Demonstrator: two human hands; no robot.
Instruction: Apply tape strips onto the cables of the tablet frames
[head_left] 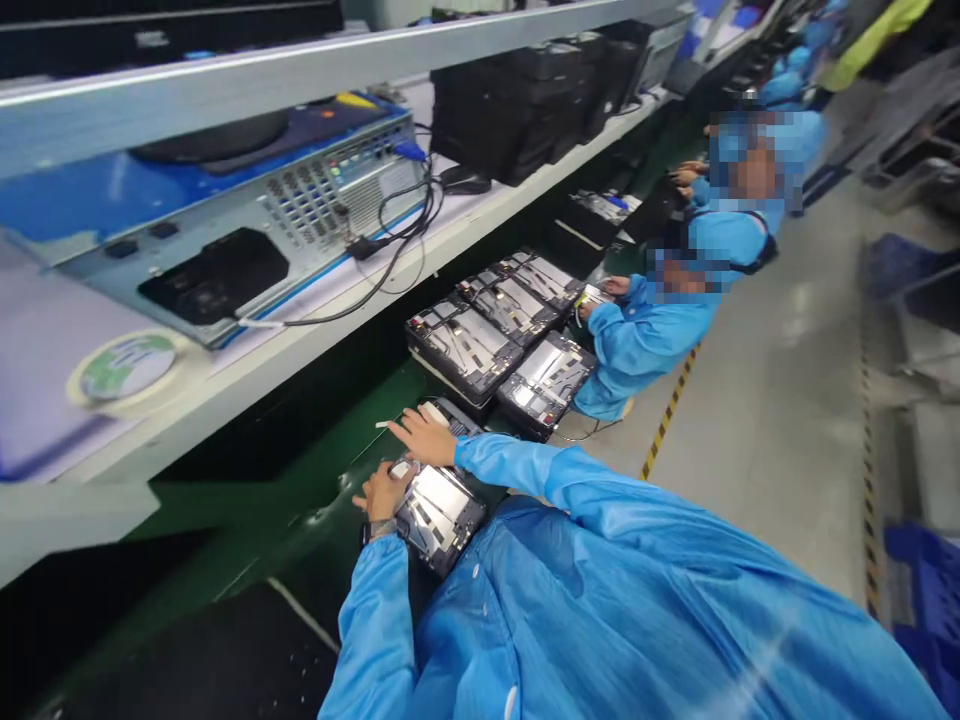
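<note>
The inspected worker sat at a green bench mat (pixel 322 480) in a blue smock (pixel 600 600), with both hands over a dark-framed electronic unit (pixel 439 512) lying flat at the bench edge. The unit's back was open, and its silver metal interior faced upward, apparently to keep the inside within reach. The left hand (pixel 382 490) was partly closed, with the fingers curled at the unit's near corner beside a small pale piece. Whether it gripped that piece could not be told. A wrist band (pixel 382 528) sat on that wrist. The right hand (pixel 424 435) was open, with the fingers spread and the palm pressed down on a dark panel (pixel 454 418) just beyond the unit, seemingly to steady it.

Further along the bench, 4 similar units (pixel 463 350) lay side by side, flat and open, apparently staged for the seated row. A co-worker (pixel 645 340) in matching blue had 1 hand at the far end of them. A second co-worker (pixel 739 205) sat beyond. On the white shelf (pixel 322 325) above stood a computer chassis (pixel 300 205), its cables (pixel 390 265) hanging toward the shelf edge, with a roll of tape (pixel 124 365) nearby.
</note>
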